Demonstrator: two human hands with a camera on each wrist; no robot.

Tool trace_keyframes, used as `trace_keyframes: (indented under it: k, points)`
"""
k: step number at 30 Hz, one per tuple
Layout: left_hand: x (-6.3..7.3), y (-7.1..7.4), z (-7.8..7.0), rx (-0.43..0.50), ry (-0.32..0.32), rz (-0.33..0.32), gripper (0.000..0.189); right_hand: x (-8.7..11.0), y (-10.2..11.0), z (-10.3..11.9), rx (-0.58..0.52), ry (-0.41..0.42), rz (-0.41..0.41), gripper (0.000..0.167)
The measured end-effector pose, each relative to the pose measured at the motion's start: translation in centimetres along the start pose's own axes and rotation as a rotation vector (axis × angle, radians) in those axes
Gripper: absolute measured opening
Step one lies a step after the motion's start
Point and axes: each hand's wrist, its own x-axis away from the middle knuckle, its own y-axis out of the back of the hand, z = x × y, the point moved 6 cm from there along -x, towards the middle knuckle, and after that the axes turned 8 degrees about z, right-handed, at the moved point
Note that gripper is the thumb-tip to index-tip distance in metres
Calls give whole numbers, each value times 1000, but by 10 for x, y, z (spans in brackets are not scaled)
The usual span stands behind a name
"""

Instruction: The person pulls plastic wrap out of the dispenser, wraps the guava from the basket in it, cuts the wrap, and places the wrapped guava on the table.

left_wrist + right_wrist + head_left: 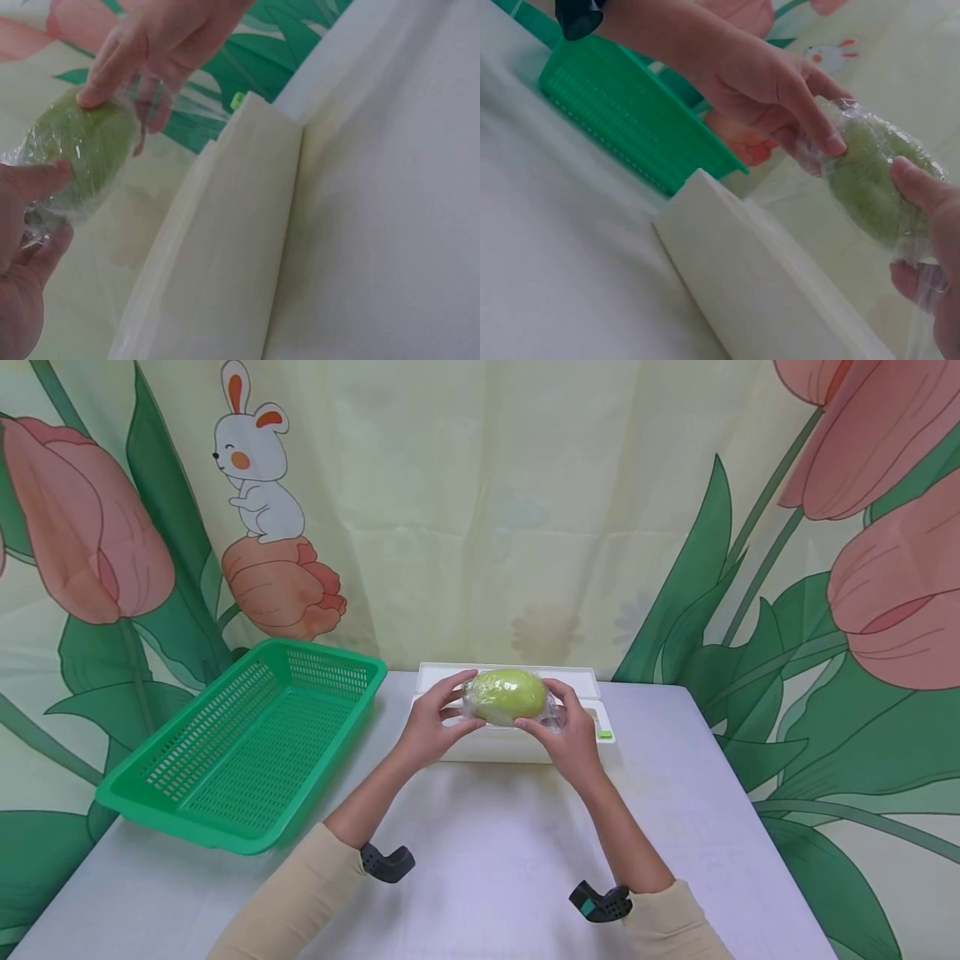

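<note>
A green oval fruit, wrapped in clear plastic film, is held up between both hands above a long white box. My left hand grips its left end, thumb on the near side and fingers behind. At the other end, my right hand pinches the fruit and the bunched film. Loose film gathers by the right fingers in the right wrist view. The box's white lid stands raised at the back, and a small green slider sits at its right end.
A green perforated plastic basket stands on the left of the white-covered table. Behind the table hangs a curtain printed with tulips and a rabbit.
</note>
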Motion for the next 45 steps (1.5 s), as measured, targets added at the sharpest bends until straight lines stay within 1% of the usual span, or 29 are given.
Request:
trace_keyframes:
  k: [2, 5, 11, 20, 24, 27, 36, 45]
  points:
    - [-1, 1, -1, -9, 1, -9, 73, -1, 1, 1, 2, 11, -5, 75]
    - [-2, 2, -3, 1, -6, -14, 73, -2, 3, 5, 6, 30, -15, 75]
    - [-7, 4, -12, 28, -42, -16, 73, -5, 8, 12, 5, 65, -21, 75]
    - [-13, 8, -27, 2, -64, -23, 72, -9, 17, 23, -70, 97, -3, 73]
    - [-15, 9, -34, -9, -52, -24, 73, -10, 22, 29, -56, 99, -1, 72]
    - [-17, 11, -40, -34, -54, -26, 74, -11, 25, 35, -31, 106, -1, 71]
    - [-20, 17, -56, -61, -102, -24, 71, -14, 33, 50, -14, 129, -6, 72]
    - [-23, 22, -73, -75, -121, -27, 71, -14, 41, 66, -13, 157, -12, 74]
